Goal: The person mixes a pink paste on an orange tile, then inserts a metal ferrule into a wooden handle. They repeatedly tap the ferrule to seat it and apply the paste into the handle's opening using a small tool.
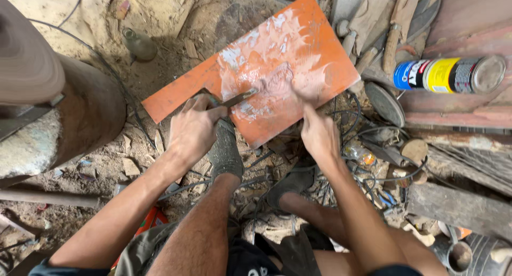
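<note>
Left hand closed around the handle of a putty knife, blade laid flat on the pale paste near the lower edge of an orange board. Right hand blurred at the same lower edge, fingers reaching onto the painted face; whether gripping the board or only pressing on it, cannot tell. Hands apart, the smeared paste between them.

Orange board lying tilted on the dirt floor, one long narrow arm running out toward the left, whitish paste spread across its middle up to the top corner. Two feet in grey socks planted just below the board's lower edge, bare knees drawn up toward the camera.

Off the board's right corner, wooden tool handles heaped together, and beyond them a spray can with blue, yellow and white bands lying on its side on a reddish metal surface. Tangled black wires on the floor by the right hand. Near the board's upper left, a dusty glass bottle on its side among wood chips. At far left, a rounded brown wooden piece.
</note>
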